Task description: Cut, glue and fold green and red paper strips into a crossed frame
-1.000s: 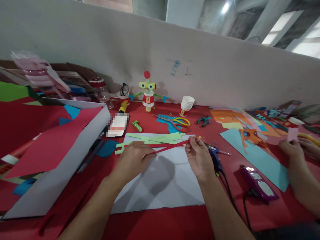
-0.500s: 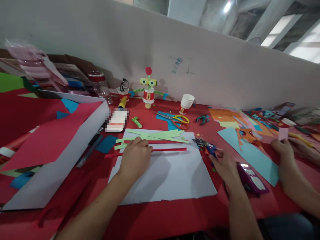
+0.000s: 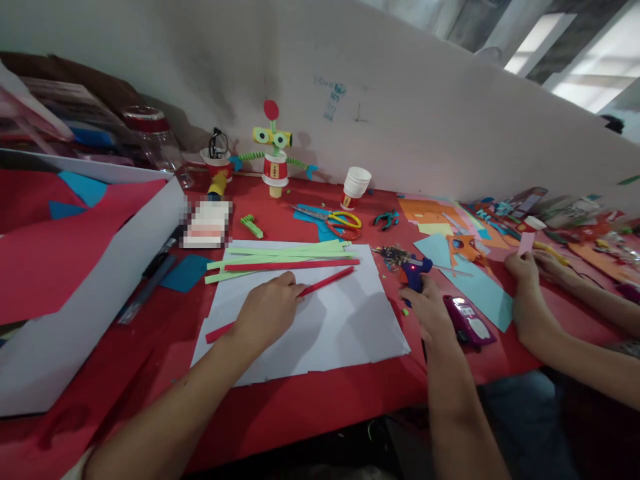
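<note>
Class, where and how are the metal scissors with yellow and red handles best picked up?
Probably by the handle loops, from above and the right: the scissors lie flat, partly over blue paper, with loops at the right end and narrow blades pointing left, keeping fingers away from the tips.

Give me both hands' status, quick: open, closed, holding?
Left hand: closed on a red paper strip, over the white paper.
Right hand: fingers at the blue glue gun's handle; whether closed around it, cannot be told.
</note>
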### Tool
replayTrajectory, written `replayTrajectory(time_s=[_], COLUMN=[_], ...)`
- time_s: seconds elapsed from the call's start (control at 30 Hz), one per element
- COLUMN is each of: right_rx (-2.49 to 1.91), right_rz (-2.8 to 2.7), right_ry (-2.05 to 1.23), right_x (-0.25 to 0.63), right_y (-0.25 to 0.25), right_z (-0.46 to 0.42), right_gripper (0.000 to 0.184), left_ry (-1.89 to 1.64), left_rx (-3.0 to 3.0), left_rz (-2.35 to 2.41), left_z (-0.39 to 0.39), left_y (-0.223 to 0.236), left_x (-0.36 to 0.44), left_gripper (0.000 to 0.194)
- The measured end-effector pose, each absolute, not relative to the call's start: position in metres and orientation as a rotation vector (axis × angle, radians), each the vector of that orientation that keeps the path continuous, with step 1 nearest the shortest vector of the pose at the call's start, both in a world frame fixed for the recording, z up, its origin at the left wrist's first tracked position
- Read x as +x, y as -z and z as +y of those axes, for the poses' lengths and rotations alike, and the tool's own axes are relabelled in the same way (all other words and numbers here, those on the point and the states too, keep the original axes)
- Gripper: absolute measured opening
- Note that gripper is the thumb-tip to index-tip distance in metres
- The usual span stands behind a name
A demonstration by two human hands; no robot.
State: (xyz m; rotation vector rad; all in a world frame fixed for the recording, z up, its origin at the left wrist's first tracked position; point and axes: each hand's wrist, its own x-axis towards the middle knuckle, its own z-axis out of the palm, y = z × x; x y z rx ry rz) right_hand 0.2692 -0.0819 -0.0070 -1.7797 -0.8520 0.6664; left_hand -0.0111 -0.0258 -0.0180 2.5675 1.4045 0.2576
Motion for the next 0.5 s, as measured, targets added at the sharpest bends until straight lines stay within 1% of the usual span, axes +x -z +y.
replayTrajectory(time_s=[0.07, 0.13, 0.3, 0.37, 0.5], right_rx=[-1.590, -1.531, -1.561, -1.623, -1.825], right_rz=[-0.765, -0.813, -1.092, -1.187, -1.338], right_ry=[-0.896, -0.989, -0.898, -0.869, -0.751], right_x=[0.252, 0.235, 0.208, 0.201, 0.191], right_y=[0.001, -0.003, 0.006, 0.011, 0.015], right_z=[-0.090, -0.097, -0.109, -0.114, -0.118], right_gripper=[0.044, 0.047, 0.029, 0.027, 0.030], left_ry=[-0.239, -0.258, -0.380, -0.433, -0.484], left_rx=[2.536, 2.498, 2.395, 2.357, 2.326], left_rz=[1.407, 1.408, 1.355, 1.323, 1.299], left_z=[-0.026, -0.026, -0.022, -0.020, -0.018], left_y=[0.017, 0.017, 0.022, 0.025, 0.028], left_x=[-0.010, -0.010, -0.010, -0.009, -0.008], left_gripper=[0.031, 0.031, 0.029, 0.029, 0.027])
